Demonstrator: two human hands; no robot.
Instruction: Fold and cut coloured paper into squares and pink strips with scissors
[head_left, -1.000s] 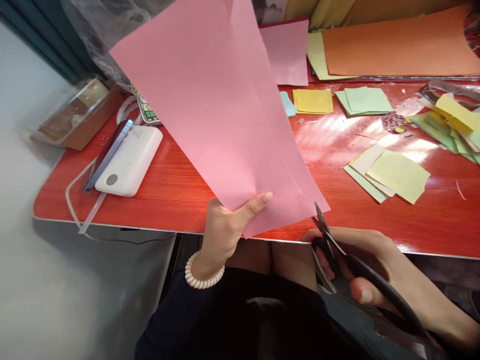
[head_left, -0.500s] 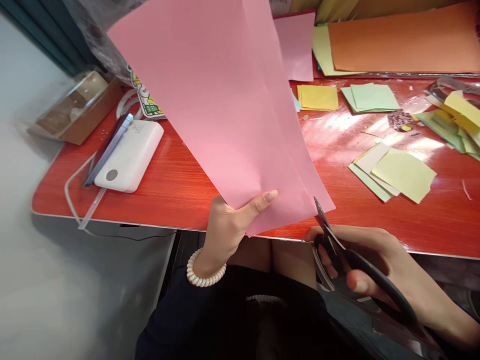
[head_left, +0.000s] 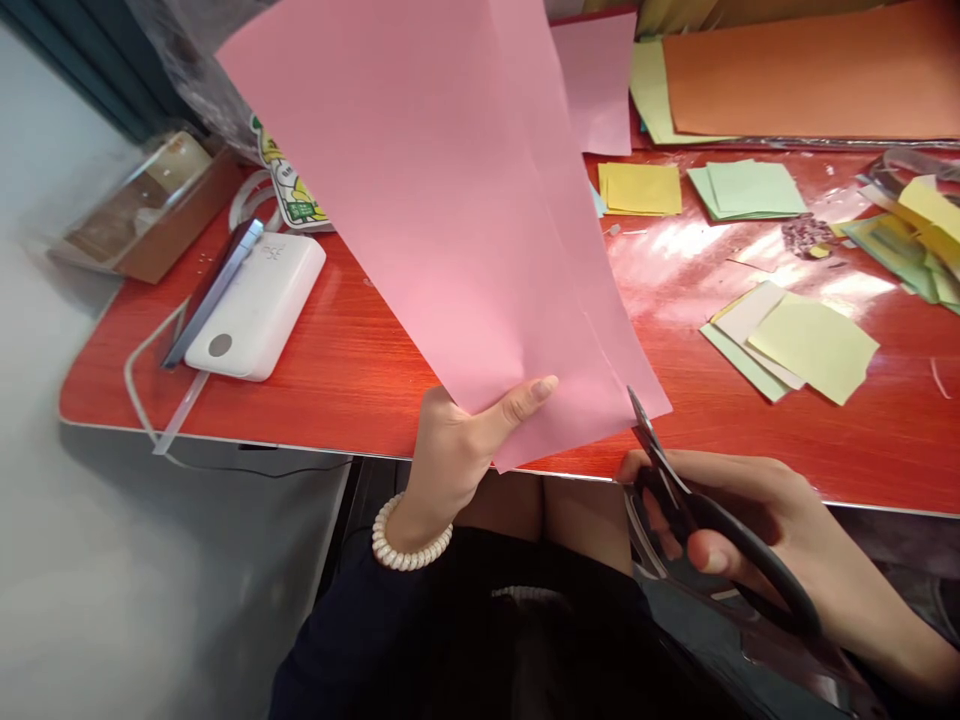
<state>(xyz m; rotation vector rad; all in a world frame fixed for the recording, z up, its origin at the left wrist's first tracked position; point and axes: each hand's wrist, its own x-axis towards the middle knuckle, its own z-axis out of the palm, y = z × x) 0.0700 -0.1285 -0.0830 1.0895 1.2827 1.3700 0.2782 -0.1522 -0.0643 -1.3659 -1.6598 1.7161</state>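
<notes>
A large sheet of pink paper [head_left: 450, 200] tilts up over the table, a lengthwise crease running near its right side. My left hand [head_left: 472, 435] pinches its lower edge, the thumb lying on top and the fingers hidden beneath. Black-handled scissors [head_left: 675, 490] are in my right hand [head_left: 757, 510], with thumb and fingers at the handle loops. Their blades reach over the sheet's bottom edge near its lower right corner, in line with the crease.
On the red table [head_left: 360, 350] lie a white power bank [head_left: 259, 310] with a phone leaning on it, a cardboard box [head_left: 150, 210], yellow paper pieces [head_left: 641, 190], green paper pieces [head_left: 746, 190], pale cut pieces [head_left: 814, 345] and a large orange sheet [head_left: 810, 75].
The scissor blades look slightly more closed at the pink paper's bottom edge. Both hands keep nearly the same place, and the view has shifted a little.
</notes>
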